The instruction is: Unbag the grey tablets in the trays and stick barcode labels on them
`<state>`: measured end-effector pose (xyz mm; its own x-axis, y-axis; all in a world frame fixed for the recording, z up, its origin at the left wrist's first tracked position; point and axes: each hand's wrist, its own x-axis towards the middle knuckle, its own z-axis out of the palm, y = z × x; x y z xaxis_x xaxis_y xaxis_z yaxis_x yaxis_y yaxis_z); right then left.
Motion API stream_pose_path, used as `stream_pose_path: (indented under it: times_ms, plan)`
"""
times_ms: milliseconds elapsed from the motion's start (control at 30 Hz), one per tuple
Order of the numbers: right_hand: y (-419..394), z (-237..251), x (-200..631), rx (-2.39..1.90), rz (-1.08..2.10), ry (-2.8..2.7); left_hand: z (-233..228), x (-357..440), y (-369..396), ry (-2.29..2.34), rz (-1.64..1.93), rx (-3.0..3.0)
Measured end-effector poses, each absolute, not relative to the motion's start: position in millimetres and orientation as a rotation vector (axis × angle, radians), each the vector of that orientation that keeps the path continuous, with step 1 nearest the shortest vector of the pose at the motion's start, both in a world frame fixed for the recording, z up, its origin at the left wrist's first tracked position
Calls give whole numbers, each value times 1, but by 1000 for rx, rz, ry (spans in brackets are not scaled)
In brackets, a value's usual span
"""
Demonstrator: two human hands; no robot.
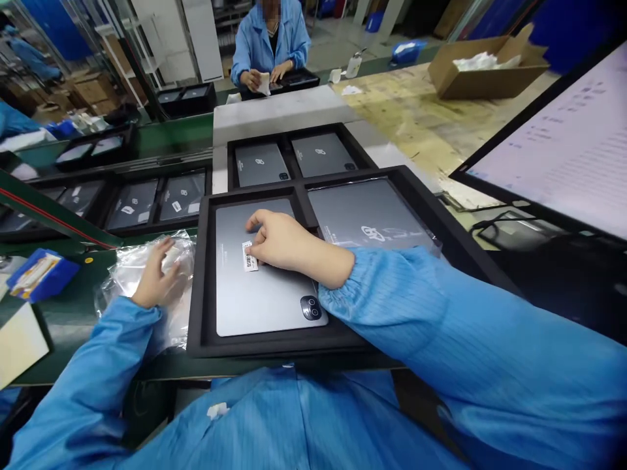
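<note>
Just under the right hand [281, 240] fingers [257, 222] lies the label [249, 256].

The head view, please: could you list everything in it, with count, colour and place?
near tray: one, black, two compartments, front centre.
tablets: two, grey, back up, in near tray; the left one bears a white label.
far tray: one, black, behind, with two grey tablets.
belt trays: several, black, on the green belt at left.
plastic bags: clear, left of near tray.
blue packet: one, far left.
monitor: one, lit, right.
cardboard box: one, brown, far right.
co-worker: one, blue coat, far end.
left hand: on the bags.
right hand: on the label.
</note>
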<state>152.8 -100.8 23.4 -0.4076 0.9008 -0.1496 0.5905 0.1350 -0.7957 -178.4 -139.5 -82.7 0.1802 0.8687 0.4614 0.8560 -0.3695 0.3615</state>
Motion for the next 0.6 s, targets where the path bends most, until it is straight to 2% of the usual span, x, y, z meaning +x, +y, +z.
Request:
stream_pose_path:
  times_ms: [67,133,167,233,300,333,433,500,600]
  plan:
    - [-98,23,156,-1401,1175,-2067,-49,-163,-133,1750,1468,2300]
    - [-92,26,163,-1375,1154,-2026,-3,-131,-127,1554,1658,2362]
    - [-88,29,168,-1374,1104,-1985,18,-109,-125,1413,1526,2481]
    - [-79,35,183,-1382,932,-1885,47,-59,-122,858,818,2835]
    - [-69,41,199,-1398,772,-1791,55,-10,-119,541,312,2879]
    - [-64,44,207,-1406,724,-1757,53,11,-117,472,175,2885]
    - [-55,49,227,-1487,682,-1716,39,48,-109,452,-17,2968]
    - [-54,51,232,-1544,641,-1744,38,52,-104,440,-25,3062]
    - [-61,50,226,-1532,618,-1791,50,35,-101,398,362,3122]
